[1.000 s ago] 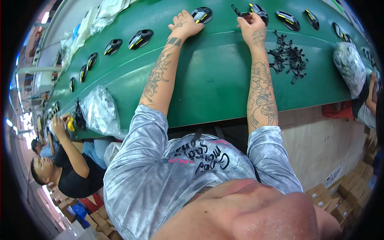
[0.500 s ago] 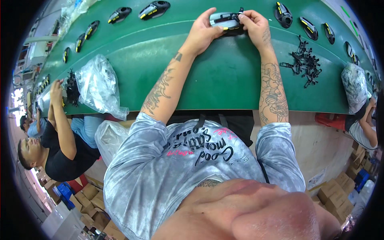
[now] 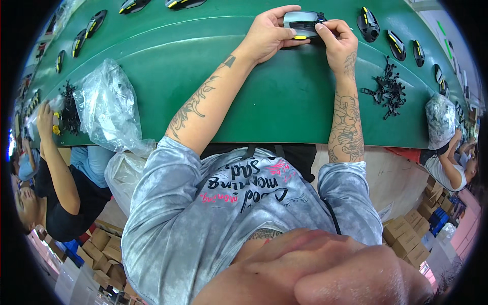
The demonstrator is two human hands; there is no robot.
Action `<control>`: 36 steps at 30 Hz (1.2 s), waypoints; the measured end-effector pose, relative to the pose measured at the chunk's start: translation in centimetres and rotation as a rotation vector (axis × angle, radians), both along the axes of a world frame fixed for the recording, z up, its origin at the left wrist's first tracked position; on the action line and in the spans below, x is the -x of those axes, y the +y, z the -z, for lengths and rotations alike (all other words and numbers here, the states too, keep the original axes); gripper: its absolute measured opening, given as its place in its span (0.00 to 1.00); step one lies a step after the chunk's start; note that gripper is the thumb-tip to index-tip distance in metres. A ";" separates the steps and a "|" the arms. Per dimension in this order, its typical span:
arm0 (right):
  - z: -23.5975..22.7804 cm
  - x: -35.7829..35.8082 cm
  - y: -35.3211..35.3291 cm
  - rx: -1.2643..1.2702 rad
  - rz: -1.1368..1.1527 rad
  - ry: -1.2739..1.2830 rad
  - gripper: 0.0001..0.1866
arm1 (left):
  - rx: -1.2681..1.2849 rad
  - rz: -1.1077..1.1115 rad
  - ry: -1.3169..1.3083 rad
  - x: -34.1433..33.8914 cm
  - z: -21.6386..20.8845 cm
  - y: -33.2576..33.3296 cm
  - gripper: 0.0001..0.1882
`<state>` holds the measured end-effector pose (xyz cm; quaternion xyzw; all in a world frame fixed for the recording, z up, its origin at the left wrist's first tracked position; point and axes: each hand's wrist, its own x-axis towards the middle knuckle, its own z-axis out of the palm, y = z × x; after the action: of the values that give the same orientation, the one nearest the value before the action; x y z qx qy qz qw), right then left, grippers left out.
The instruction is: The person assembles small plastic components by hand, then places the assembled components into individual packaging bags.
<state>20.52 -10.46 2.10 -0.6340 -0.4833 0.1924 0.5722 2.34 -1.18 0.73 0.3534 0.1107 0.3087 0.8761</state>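
At the far side of the green table (image 3: 284,96), my left hand (image 3: 267,34) grips a grey-and-black housing (image 3: 301,18) shaped like a computer mouse, with a yellow strip along its near edge. The thumb lies on top and the fingers are around its left end. My right hand (image 3: 339,43) has its thumb and index finger pressed together at the housing's right end, on a small black plastic part (image 3: 321,17). How that part sits in the housing is partly hidden by the fingertips. A pile of similar black parts (image 3: 389,90) lies right of my right forearm.
More housings stand along the back, one (image 3: 368,24) right of my hands and another (image 3: 95,23) at left. A clear plastic bag (image 3: 109,104) lies at left beside a co-worker (image 3: 61,193). A filled bag (image 3: 440,119) sits at the right edge, near another person (image 3: 452,170).
The black part, which stuck up at the housing's right end, now lies lower against it. Both hands sit slightly further right in the picture, and the whole view has shifted a little.
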 end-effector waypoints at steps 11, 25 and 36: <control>0.1 1.2 0.4 0.068 -0.006 0.061 0.39 | -0.214 -0.093 0.201 -0.6 0.4 -0.8 0.23; 0.1 0.9 0.6 -0.193 -0.316 0.378 0.32 | 0.016 -0.013 -0.083 0.7 -0.8 0.2 0.35; 1.8 -2.3 0.2 -0.095 -0.131 0.811 0.27 | -1.226 -0.576 0.567 -1.0 -0.7 -3.7 0.39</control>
<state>22.84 -10.25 0.27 -0.4477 -0.2662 0.4400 0.7315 3.37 -4.93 1.41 0.8031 0.2291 0.4300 0.3429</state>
